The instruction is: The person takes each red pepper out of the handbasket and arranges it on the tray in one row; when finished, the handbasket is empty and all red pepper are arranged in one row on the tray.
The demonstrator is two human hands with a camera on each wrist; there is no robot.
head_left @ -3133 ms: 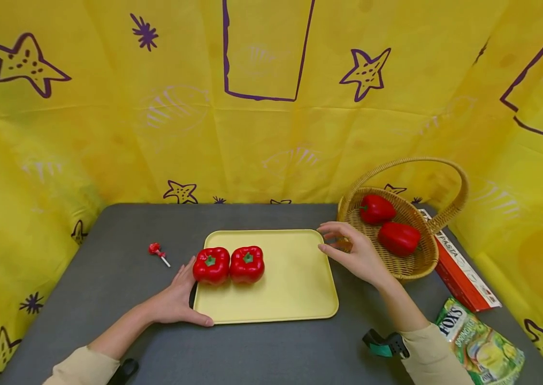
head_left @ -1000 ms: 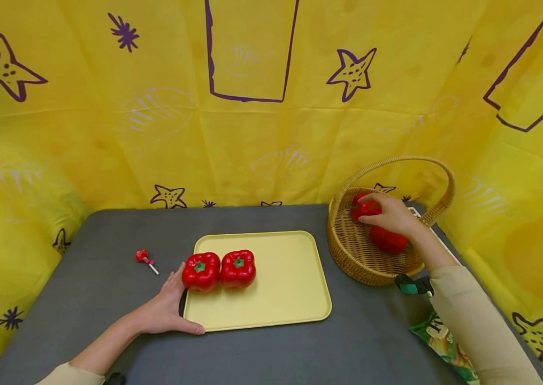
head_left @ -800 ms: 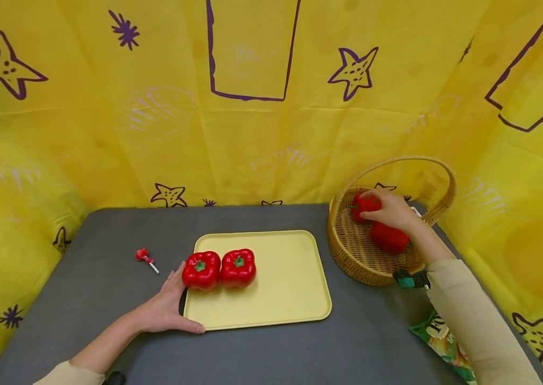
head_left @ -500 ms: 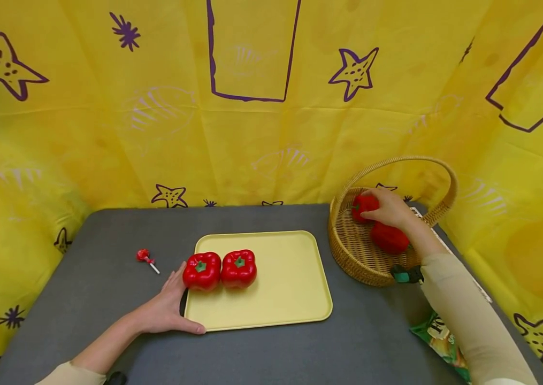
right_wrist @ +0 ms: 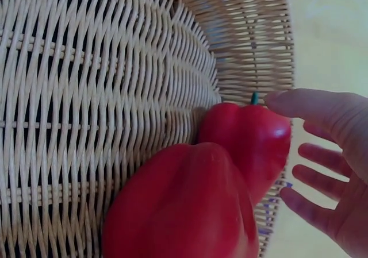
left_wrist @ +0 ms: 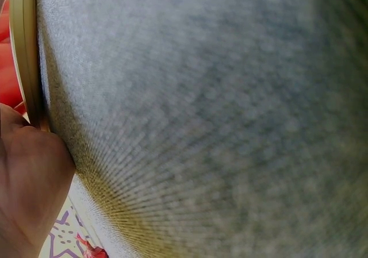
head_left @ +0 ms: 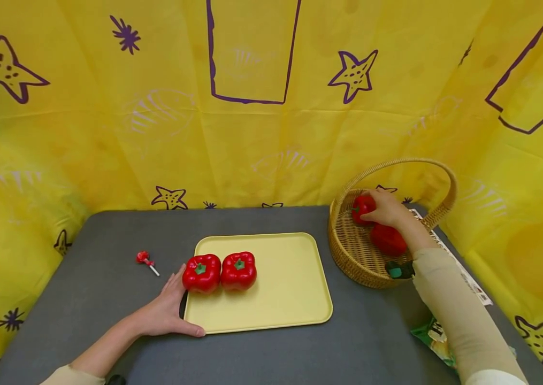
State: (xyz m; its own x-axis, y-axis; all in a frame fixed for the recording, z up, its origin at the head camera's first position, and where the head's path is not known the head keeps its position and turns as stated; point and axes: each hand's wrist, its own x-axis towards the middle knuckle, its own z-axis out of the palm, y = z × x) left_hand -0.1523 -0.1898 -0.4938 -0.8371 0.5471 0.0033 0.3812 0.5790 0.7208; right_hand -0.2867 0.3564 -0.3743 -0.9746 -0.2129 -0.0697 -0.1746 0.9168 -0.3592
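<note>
A yellow tray point(head_left: 285, 283) bears two red bell peppers, the left bell pepper point(head_left: 201, 274) and the right bell pepper point(head_left: 238, 271), side by side with green stems up. Against the tray's left edge rests my left hand point(head_left: 167, 313), thumb stretched along the front corner. In the wicker basket point(head_left: 355, 256) lie two more red peppers. My right hand point(head_left: 387, 208) spans the back pepper point(head_left: 362, 207); in the right wrist view its thumb lies at this pepper's stem end, and the other fingers stand slightly apart from its side. The front pepper point(right_wrist: 184, 206) lies beside it.
The basket's tall handle point(head_left: 403, 160) arches over the right forearm. A green packet point(head_left: 437, 339) and a flat box point(head_left: 473, 286) lie at the right, partly behind the sleeve. A red lollipop point(head_left: 145, 259) lies left of the tray on the grey table point(head_left: 271, 355).
My right hand has gone from the tray's right edge into the basket to the back pepper; lately it has shifted slightly, baring more of that pepper. The left hand has stayed at the tray.
</note>
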